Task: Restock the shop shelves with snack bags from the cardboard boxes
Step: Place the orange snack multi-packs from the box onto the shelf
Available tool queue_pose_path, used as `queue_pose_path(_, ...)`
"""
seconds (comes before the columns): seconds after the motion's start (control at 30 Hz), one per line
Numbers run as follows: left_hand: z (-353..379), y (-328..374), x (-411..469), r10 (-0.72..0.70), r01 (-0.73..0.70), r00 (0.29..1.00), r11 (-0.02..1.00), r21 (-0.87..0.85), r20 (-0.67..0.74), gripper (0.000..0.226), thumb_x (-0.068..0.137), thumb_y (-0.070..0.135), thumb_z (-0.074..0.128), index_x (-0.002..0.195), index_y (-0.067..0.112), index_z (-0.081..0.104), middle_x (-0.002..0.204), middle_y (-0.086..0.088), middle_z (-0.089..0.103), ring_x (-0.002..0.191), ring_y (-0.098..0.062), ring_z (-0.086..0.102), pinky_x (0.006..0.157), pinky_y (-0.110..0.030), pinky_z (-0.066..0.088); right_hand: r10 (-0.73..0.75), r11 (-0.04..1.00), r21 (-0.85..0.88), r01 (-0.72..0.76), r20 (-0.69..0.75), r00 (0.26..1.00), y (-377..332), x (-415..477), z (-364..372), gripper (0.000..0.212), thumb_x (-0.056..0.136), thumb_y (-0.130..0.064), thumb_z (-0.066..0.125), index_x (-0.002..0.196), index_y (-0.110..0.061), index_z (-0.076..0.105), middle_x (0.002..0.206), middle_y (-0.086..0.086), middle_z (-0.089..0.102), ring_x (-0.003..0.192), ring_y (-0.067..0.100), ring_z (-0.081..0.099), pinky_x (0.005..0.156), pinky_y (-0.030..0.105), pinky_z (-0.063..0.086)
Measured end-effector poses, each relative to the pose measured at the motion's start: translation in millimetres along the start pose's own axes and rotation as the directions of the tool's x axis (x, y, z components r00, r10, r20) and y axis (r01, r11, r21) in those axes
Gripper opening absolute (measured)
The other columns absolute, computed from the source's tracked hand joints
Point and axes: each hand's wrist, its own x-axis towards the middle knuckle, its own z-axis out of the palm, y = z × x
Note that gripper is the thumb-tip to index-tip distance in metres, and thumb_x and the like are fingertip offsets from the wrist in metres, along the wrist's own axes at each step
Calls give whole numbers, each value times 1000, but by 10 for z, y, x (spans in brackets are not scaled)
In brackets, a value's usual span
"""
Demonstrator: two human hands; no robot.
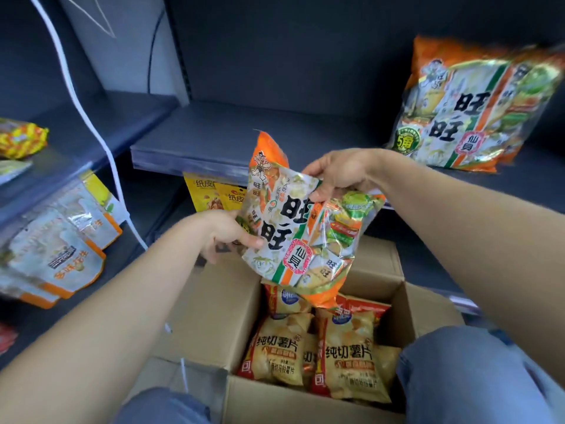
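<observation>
Both of my hands hold one orange, green and white rice cracker bag above the open cardboard box. My left hand pinches the bag's left edge, while my right hand grips its top right. The bag is tilted, its top corner pointing up and left. Inside the box stand several yellow and red potato chip bags. On the dark shelf at the right, two matching rice cracker bags stand upright against the back wall.
Yellow nut bags sit on the lower shelf behind the box. Pale peanut bags lie at the lower left, with a yellow snack bag above them. A white cable hangs down the left side. My jeans-clad knees flank the box.
</observation>
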Motion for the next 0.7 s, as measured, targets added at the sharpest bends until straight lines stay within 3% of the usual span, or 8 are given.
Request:
queue_pose_path(0.17,-139,538,-151,118,-120,989,993,-10,-83,45,81,14,72,120,20,50,113,-7,61,112,-32,54,100,-51,40,-108,993,-69,97,-185,977,-237,-232,-439,25,85,-1,65,93,-23,72,94,7,76,86,26,72,79,44,58)
queue_pose_path(0.3,-63,1027,-167,201,-199,975,980,25,-95,61,83,21,70,136,17,39,139,-17,47,125,-38,48,104,-56,38,-217,970,-194,146,-424,879,-281,-485,-775,25,82,0,69,86,-25,71,92,2,74,79,17,70,73,31,58)
queue_pose_path(0.43,218,1558,-119,309,-300,942,950,82,-133,63,86,30,66,138,12,34,139,-17,47,119,-37,52,90,-50,48,-293,933,-354,61,-652,699,-159,-641,-1079,28,83,-4,68,106,-21,71,96,-7,64,89,13,61,79,26,51)
queue_pose_path(0.57,677,1999,59,389,-374,905,920,115,-171,64,87,40,62,137,10,34,133,-17,51,99,-30,60,84,-45,54,-275,933,-352,-79,-834,478,106,-748,-1381,28,86,-8,62,105,-27,71,97,-6,65,108,21,56,108,41,32)
queue_pose_path(0.7,1174,2276,389,465,-433,864,882,186,-191,71,88,44,60,141,12,25,139,-11,42,112,-30,56,73,-37,58,-315,905,-386,-177,-890,330,576,-752,-1565,34,89,-3,52,106,-25,72,112,0,66,118,28,45,112,36,16)
